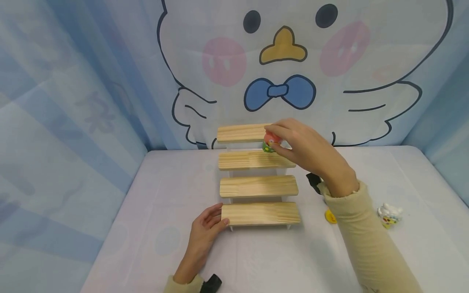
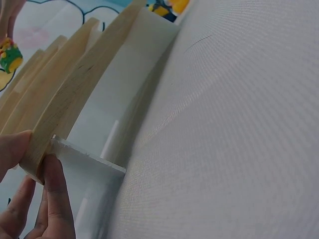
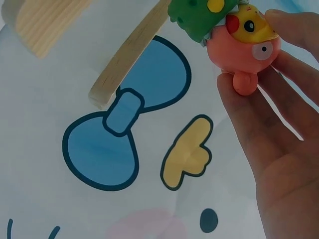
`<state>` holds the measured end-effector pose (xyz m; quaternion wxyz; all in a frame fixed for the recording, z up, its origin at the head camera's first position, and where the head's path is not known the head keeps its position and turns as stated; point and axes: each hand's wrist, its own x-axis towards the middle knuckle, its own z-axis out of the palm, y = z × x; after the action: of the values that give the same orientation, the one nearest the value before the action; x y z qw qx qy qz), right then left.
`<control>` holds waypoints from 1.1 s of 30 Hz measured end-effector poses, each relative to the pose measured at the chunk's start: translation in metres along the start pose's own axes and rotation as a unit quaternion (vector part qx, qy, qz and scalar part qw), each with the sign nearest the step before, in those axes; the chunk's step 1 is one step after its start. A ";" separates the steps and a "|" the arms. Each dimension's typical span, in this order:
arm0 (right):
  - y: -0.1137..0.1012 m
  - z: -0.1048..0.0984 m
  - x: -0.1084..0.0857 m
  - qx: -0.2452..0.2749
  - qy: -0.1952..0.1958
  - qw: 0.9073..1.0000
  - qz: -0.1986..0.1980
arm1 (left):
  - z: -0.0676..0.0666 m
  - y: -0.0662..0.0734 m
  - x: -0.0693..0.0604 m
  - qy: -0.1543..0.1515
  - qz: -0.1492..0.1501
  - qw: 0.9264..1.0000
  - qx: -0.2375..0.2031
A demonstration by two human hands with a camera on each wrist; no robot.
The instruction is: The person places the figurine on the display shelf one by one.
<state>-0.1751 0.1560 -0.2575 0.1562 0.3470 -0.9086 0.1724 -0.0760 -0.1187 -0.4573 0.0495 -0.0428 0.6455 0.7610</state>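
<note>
Figurine (image 1: 271,141) just right of head-view centre: coral-pink top, yellow face, green base with yellow spot. Right hand (image 1: 307,148) pinches it; left hand (image 1: 206,232) grips bottom wooden shelf (image 1: 261,213) by left end.

I watch the left hand (image 2: 54,206) pinch the end of the nearest wooden board (image 2: 87,72), more boards (image 2: 57,77) ranked behind, a pale support panel (image 2: 95,181) beneath, white cloth (image 2: 229,124) filling my right, a green-and-yellow figurine (image 2: 11,57) upper left, in the right hand (image 2: 6,19).
</note>
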 end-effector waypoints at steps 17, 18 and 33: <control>-0.008 0.002 0.028 -0.006 0.037 0.999 -0.035 | 0.001 0.000 0.000 -0.003 0.006 1.000 -0.008; -0.008 0.003 0.030 -0.005 0.038 0.999 -0.037 | 0.001 0.000 0.000 -0.003 0.005 1.000 -0.008; -0.012 0.012 0.051 -0.017 0.034 0.998 -0.053 | -0.001 -0.001 0.000 -0.003 0.006 1.000 -0.011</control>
<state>-0.2052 0.1136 -0.2450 0.2014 0.3857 -0.8860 0.1603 -0.0757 -0.1191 -0.4586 0.0464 -0.0373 0.6375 0.7681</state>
